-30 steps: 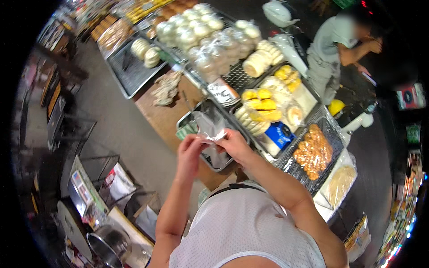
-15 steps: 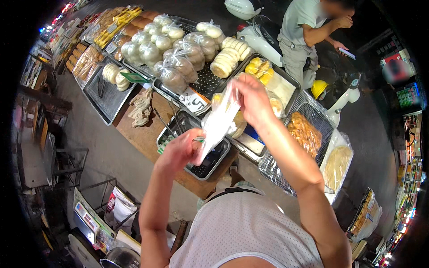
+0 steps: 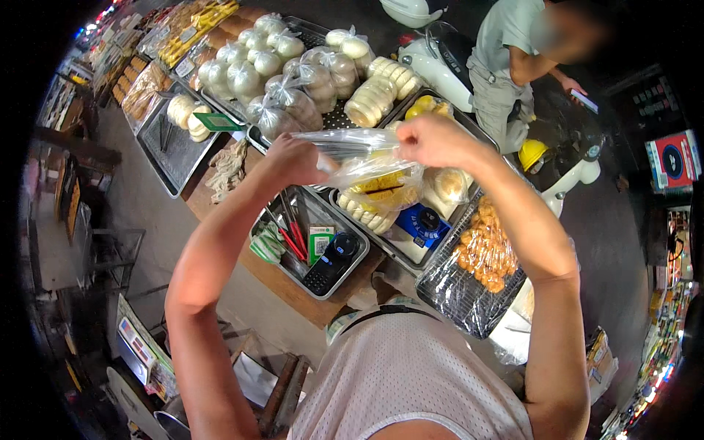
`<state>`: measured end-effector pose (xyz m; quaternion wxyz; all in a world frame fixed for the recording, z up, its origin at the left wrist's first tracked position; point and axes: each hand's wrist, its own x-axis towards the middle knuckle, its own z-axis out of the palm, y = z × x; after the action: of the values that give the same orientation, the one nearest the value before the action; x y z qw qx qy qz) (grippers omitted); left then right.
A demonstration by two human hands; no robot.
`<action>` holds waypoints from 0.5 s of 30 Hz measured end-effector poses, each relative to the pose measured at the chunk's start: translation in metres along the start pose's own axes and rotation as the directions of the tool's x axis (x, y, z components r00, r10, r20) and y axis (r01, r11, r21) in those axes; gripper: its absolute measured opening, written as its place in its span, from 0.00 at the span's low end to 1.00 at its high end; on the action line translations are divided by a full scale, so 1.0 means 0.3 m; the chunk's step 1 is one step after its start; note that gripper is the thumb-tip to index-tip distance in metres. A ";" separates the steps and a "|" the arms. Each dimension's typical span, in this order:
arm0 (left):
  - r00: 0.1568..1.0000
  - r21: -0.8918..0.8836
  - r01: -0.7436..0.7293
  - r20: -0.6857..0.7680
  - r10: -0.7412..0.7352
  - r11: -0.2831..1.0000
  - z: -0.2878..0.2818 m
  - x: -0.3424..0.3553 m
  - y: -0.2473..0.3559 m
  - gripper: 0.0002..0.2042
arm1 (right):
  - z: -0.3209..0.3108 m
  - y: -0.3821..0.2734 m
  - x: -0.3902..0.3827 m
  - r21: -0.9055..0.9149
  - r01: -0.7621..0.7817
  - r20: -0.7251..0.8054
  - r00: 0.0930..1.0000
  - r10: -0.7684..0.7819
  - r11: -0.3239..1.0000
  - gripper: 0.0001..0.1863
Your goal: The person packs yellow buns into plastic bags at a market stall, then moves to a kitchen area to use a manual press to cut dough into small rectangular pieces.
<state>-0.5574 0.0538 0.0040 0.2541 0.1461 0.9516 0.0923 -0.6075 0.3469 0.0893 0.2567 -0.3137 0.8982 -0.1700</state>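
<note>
both hands up at centre frame, stretching a clear plastic bag (image 3: 370, 158) between them. left hand (image 3: 293, 160) pinches one edge of the mouth, fingers closed tight on the film; right hand (image 3: 434, 139) grips the other edge the same way, fist closed. pulled apart like this the mouth looks taut and flat, probably so the film separates. bag hangs in the air above the table (image 3: 293, 290), touching nothing below it. can't tell if anything is inside; the yellow seen through it looks like buns in the tray (image 3: 396, 246) underneath.

below the bag: a metal tray with red tongs (image 3: 292, 233), a black card reader (image 3: 330, 262) and a green packet, kept close to the person's body, handy. right of that a wire rack (image 3: 469, 293) of fried orange pieces under film. upper left of frame: bagged white buns (image 3: 293, 81) in rows, knotted shut. another person (image 3: 513, 51) stands at the upper right by a white scooter (image 3: 440, 66), well apart.
</note>
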 end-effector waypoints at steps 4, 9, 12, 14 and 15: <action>0.990 0.418 -0.020 -0.120 0.077 0.908 0.022 0.056 0.120 0.24 | 0.233 0.148 0.140 -0.194 -0.184 -0.100 0.981 0.167 0.964 0.19; 0.997 0.472 -0.072 0.008 0.077 0.879 0.121 0.142 0.294 0.31 | 0.496 0.304 0.230 -0.356 -0.242 -0.075 0.970 0.231 0.902 0.16; 0.996 0.368 -0.083 0.021 0.081 0.926 0.170 0.194 0.322 0.30 | 0.499 0.269 0.221 -0.376 -0.252 0.022 0.960 0.280 0.892 0.14; 0.995 0.273 0.000 -0.095 0.027 0.962 0.280 0.246 0.295 0.25 | 0.501 0.228 0.206 -0.379 -0.259 0.039 0.955 0.296 0.888 0.14; 0.989 0.223 0.026 -0.151 0.008 0.975 0.327 0.288 0.293 0.23 | 0.516 0.233 0.195 -0.368 -0.275 0.000 0.955 0.296 0.888 0.15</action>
<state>-0.5586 0.1744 -0.0973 0.1637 0.1623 0.9730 -0.0059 -0.5922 0.3386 -0.0897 0.2411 -0.2251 0.9428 0.0477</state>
